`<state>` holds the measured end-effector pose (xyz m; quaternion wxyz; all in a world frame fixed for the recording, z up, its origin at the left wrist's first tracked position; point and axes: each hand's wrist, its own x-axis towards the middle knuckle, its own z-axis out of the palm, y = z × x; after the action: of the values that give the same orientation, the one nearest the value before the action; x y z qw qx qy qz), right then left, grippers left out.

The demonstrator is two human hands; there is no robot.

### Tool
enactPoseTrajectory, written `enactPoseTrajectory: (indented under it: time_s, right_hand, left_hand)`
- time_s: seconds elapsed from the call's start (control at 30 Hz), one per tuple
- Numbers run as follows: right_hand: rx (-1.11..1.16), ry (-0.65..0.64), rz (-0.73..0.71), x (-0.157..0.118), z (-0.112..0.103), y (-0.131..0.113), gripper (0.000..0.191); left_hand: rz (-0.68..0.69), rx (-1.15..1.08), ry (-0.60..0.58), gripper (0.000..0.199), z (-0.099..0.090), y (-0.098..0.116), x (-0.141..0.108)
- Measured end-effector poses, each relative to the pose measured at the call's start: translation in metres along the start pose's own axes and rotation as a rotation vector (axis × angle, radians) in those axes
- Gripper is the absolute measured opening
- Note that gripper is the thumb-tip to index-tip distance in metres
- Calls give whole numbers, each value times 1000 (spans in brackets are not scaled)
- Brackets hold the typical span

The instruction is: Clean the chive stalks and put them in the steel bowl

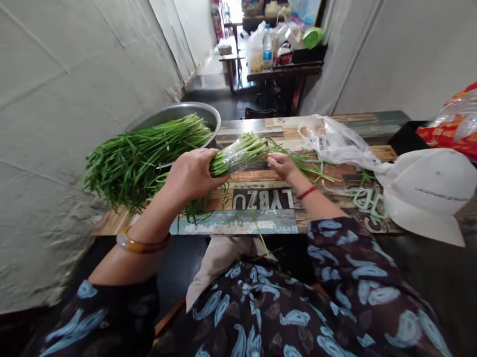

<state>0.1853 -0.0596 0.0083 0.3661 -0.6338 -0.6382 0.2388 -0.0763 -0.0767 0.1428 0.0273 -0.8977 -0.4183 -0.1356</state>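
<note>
My left hand [193, 176] is wrapped around a bundle of chives [246, 151], its pale cut ends pointing right and a band of clear wrap around the stalks. At those cut ends, my right hand [280, 163] is closed in a pinch; what sits between its fingertips is too small to make out. Beside my left hand, a large heap of chives [144, 147] lies over a metal basin [178, 109], leaves hanging over the near left rim. Loose green stalks [309, 166] are scattered on the table behind my right hand.
The wood-patterned table [239, 226] carries a white plastic bag [332, 138] and a white cap [428, 183] on the right. A red and clear package [465, 121] is beyond the cap. A wall [58, 110] runs close on the left. Further off, a person [252, 1] is near another table [288, 72].
</note>
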Motion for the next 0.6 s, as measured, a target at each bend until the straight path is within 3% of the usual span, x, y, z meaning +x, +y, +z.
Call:
enactPoseTrajectory:
  time_s: [0.07,0.13,0.23,0.27,0.3,0.37,0.43,0.5,0.6]
  right_hand:
    - [140,-55,-67,-42,-24,2,34]
    - [135,-135,-160,-98,-46,0,30]
    - [221,-491,-109,-179,-65,1,24]
    - [250,-622,-63,-202,-63,7,24]
    - [265,-676,13,-223,-57,16,26]
    - [229,-633,168,-255,-32,42,27]
    - [109,-443,241,-273,8,70,27]
    - [107,-305,286,-275,53,89,31]
    - [233,-146,401,-264,112,92,38]
  left_hand:
    - [-12,4,-62,37,12,-1,-3]
    - [-45,-14,-125,37,28,0,-5]
    - [-72,-32,-202,41,61,2,-7]
    - [-65,-40,-232,43,74,3,-7]
    - [-64,-44,-253,44,85,4,-8]
    - [-58,-42,-279,46,105,5,-9]
    - [-44,-35,-258,47,118,4,-10]
    - [-24,-48,-227,45,123,2,-10]
    - [-22,-82,-225,42,122,-2,-10]
